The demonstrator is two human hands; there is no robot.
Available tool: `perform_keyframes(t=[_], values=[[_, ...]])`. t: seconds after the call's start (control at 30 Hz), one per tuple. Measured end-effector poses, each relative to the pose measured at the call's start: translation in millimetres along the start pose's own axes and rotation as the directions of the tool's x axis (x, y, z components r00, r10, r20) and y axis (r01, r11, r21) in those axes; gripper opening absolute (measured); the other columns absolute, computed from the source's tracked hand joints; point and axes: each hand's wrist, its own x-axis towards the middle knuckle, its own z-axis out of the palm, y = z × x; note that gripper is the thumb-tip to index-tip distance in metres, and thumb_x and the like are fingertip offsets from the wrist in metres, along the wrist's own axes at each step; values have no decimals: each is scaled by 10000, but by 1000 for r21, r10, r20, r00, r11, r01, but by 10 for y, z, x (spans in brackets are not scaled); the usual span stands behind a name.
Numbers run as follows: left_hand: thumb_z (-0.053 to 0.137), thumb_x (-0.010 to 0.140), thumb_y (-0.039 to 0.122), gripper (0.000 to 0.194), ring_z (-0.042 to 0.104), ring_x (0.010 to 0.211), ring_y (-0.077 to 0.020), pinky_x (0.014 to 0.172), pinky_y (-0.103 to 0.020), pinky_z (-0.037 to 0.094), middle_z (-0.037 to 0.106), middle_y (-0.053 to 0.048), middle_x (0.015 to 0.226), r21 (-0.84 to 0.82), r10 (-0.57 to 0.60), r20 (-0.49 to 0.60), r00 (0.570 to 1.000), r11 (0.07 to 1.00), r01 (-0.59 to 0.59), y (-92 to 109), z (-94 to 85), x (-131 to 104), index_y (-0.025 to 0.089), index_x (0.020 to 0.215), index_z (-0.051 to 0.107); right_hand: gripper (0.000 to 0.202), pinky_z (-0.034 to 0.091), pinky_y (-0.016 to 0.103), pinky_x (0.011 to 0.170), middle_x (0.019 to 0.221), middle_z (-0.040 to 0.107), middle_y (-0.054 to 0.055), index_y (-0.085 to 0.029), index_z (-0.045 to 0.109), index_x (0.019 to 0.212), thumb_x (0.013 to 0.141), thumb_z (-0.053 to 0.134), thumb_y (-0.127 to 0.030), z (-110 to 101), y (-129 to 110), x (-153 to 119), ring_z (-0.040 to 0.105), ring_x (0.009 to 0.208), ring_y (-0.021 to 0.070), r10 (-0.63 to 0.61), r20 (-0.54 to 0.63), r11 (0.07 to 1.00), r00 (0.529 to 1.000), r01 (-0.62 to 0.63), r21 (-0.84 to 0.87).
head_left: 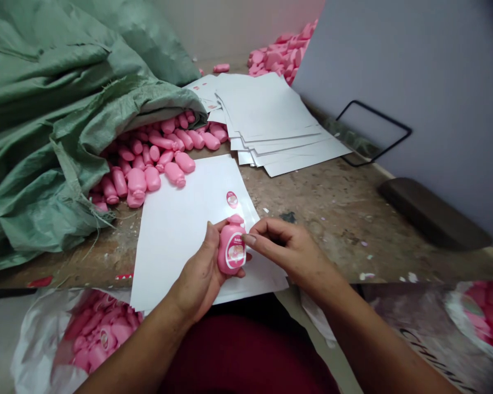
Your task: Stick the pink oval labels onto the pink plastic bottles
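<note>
Your left hand (201, 276) grasps a pink bottle (225, 246) over the near white sheets (176, 224), thumb on its left side, fingers wrapped behind. Your right hand (291, 249) has thumb and forefinger together at the right edge of the bottle's label (235, 251); you can't tell whether they pinch it. The bottle looks light, hollow and fairly stiff, its smooth sides probably a little slippery, so its bare flanks suit your hold. The label looks thin and likely creases. Farther left, loose bottles (148, 156) spill from a green sack (66, 115).
</note>
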Motion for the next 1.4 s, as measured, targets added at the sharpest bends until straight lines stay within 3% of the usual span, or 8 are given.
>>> perform_keyframes(t=[0.33, 0.57, 0.8, 1.0, 1.13, 1.2, 1.27, 1.4], values=[[554, 914, 597, 458, 620, 996, -193, 704, -258, 476, 637, -66, 1180, 46, 16, -1, 1000, 999, -16, -23, -23, -19, 275, 1236, 599, 265, 422, 292, 614, 682, 665, 11, -207, 646, 719, 865, 605, -424, 7, 49, -19, 580, 655, 161, -3, -38, 986, 999, -4, -168], [736, 827, 287, 465, 599, 947, -158, 724, -250, 465, 611, -66, 1195, 58, -14, 8, 1000, 998, 13, -22, -23, -37, 250, 1262, 573, 192, 380, 302, 624, 655, 659, -11, -226, 667, 766, 869, 624, -381, 14, 82, -49, 551, 595, 147, -186, -198, 921, 962, 100, -377], [809, 664, 42, 722, 633, 1018, -146, 841, -243, 486, 647, -33, 1177, -17, -102, 40, 994, 995, 103, 45, -63, -105, 308, 1281, 545, 197, 396, 288, 600, 687, 602, -11, -225, 632, 776, 875, 612, -394, 6, 130, -62, 523, 636, 148, -123, -207, 982, 971, 89, -168], [785, 782, 445, 546, 677, 940, -187, 756, -277, 534, 682, -94, 1122, -137, -95, 12, 995, 986, 95, 28, -139, -83, 250, 1244, 568, 228, 406, 296, 588, 683, 580, -1, -236, 624, 765, 864, 605, -441, 67, 171, -70, 506, 638, 161, -80, -182, 991, 980, 58, -122], [688, 832, 550, 533, 689, 938, -193, 813, -296, 550, 721, -76, 1090, 168, -16, -187, 982, 985, 48, 267, -653, -514, 255, 1266, 598, 297, 453, 293, 558, 686, 619, 18, -244, 648, 743, 839, 607, -521, 20, 210, -93, 560, 631, 182, -73, -166, 977, 983, 37, -208], [687, 823, 562, 528, 668, 1092, -225, 981, -337, 514, 723, -61, 1171, 486, 39, -322, 946, 864, 130, 489, -1028, -946, 270, 1259, 632, 317, 495, 293, 564, 716, 670, 23, -251, 685, 768, 833, 612, -553, -36, 261, -77, 615, 643, 196, -60, -136, 959, 989, 19, -283], [689, 808, 567, 533, 579, 1275, -283, 1104, -397, 434, 671, -53, 1333, 763, 102, -433, 896, 570, 304, 719, -1332, -1367, 293, 1265, 658, 371, 527, 304, 551, 704, 700, 28, -260, 700, 734, 805, 607, -612, -87, 326, -42, 656, 635, 217, -104, -172, 946, 979, 45, -320], [630, 815, 552, 521, 671, 1107, -320, 970, -440, 523, 733, -88, 1213, 890, 384, -455, 804, 159, 428, 1031, -1416, -1513, 252, 1236, 692, 389, 562, 310, 506, 679, 730, 28, -288, 712, 704, 784, 602, -652, -115, 436, 45, 697, 609, 242, -213, -199, 924, 957, 131, -360]])
